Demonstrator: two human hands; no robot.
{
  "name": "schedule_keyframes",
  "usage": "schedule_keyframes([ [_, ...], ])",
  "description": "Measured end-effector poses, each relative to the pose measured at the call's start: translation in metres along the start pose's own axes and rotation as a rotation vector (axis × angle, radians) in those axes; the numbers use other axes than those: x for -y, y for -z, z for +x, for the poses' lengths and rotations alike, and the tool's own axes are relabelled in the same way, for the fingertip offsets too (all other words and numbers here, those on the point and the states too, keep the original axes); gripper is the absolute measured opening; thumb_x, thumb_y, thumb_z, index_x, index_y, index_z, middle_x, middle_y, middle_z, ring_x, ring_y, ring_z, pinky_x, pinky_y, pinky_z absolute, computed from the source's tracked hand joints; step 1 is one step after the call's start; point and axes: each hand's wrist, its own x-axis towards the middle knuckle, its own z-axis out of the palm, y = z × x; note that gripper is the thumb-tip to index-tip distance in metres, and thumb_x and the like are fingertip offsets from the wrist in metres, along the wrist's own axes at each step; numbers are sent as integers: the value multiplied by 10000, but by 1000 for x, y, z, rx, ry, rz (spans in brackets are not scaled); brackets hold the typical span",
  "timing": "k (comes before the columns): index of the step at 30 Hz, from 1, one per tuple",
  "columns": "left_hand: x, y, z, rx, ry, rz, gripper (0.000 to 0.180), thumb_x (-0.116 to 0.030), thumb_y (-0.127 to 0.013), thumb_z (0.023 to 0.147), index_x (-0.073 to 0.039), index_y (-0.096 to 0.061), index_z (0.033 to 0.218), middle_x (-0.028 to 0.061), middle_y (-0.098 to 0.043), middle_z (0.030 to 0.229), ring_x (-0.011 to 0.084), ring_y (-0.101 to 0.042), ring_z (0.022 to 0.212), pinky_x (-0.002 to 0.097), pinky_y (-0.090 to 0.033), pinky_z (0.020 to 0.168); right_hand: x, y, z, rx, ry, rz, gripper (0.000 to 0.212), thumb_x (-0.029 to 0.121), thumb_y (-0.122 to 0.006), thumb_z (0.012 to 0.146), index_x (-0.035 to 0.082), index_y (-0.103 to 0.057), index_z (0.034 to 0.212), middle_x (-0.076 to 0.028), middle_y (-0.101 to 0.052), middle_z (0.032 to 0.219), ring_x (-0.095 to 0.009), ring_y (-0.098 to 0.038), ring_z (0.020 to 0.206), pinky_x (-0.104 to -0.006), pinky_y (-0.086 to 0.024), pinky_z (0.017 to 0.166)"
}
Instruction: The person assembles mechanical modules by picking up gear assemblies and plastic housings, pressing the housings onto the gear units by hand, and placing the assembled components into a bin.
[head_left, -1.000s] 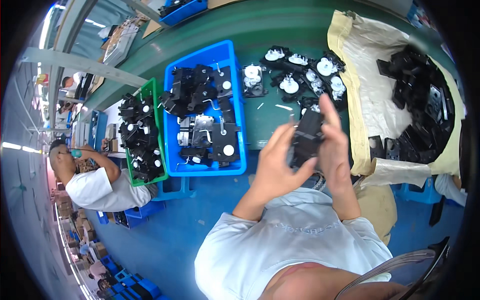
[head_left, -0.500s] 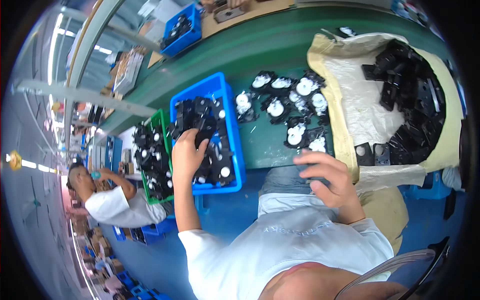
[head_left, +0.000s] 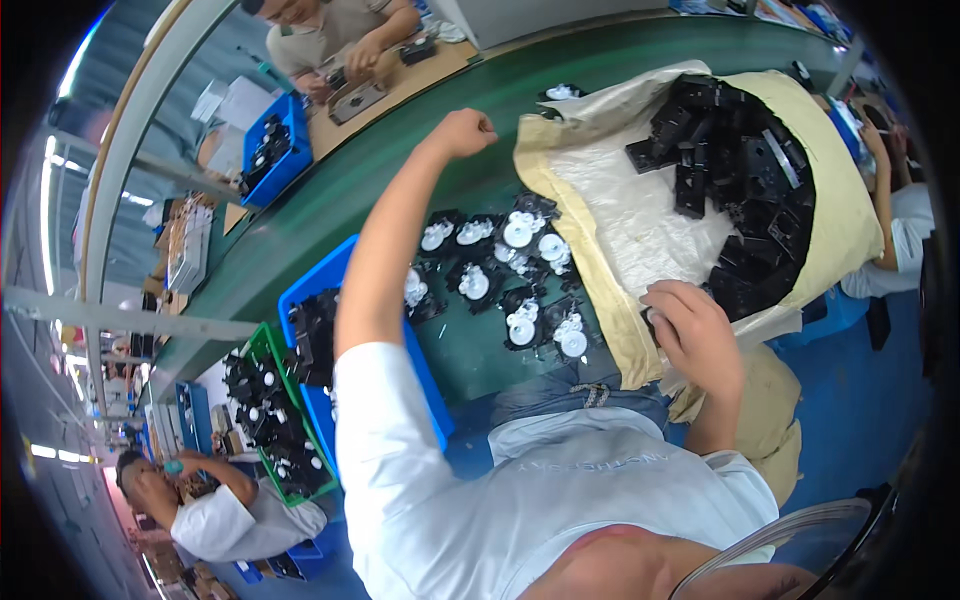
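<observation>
– Fingers (head_left: 678, 292) of the right hand (head_left: 703, 345) are bent partway in at the near edge of the cream sack (head_left: 842, 190), thumb tucked close. Can't tell if they've got hold of anything; there's a dark bit by the thumb, mostly hidden.

– ok, and the left hand (head_left: 464, 134)?

– Arm stretched out over the far part of the green desk (head_left: 462, 362), left of the sack's flap. Loose fist, can't see what's in it, if anything.

– So where are the black parts (head_left: 722, 120)?

– Heaped inside the sack. From the right fingers they're ahead and off to the right; from the left hand, over to the right. Right hand is nearer.

– Pointing which way?

– All over the place tbh. One oblong block (head_left: 690, 187) on the heap's left side has its long axis running toward and away from the person, near end aimed back roughly at the right hand.
</observation>
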Motion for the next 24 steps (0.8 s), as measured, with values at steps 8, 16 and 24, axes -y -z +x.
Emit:
schedule_keyframes([
  [8, 36, -119, 116, -205, 95, -328, 344, -343, -666, 800, -70, -704, 1005, 111, -713, 960, 270, -662, 834, 371, -513, 749, -17, 60, -31, -246, -289, -109, 260, -11, -612, 779, 22, -635, 1036, -104, -622, 1080, -264, -605, 920, -321, -487, 800],
  [16, 71, -150, 129, -361, 187, -275, 398, -407, -611, 846, -83, -692, 1061, 135, -709, 1004, 345, -667, 907, 403, -510, 761, -43, 53, -7, 47, -82, -278, 285, 41, -665, 754, 53, -602, 1032, -80, -628, 1028, -271, -611, 870, -353, -503, 774],
  [24, 4, 25, 30, -622, 200, 460, 293, -289, -548, 862, -63, -734, 858, 170, -704, 848, 369, -670, 746, 454, -538, 677, -51, 6, 17, 643, -400, -723, 513, 326, -793, 654, 70, -560, 1032, -94, -675, 826, -311, -652, 724, -374, -519, 659],
])
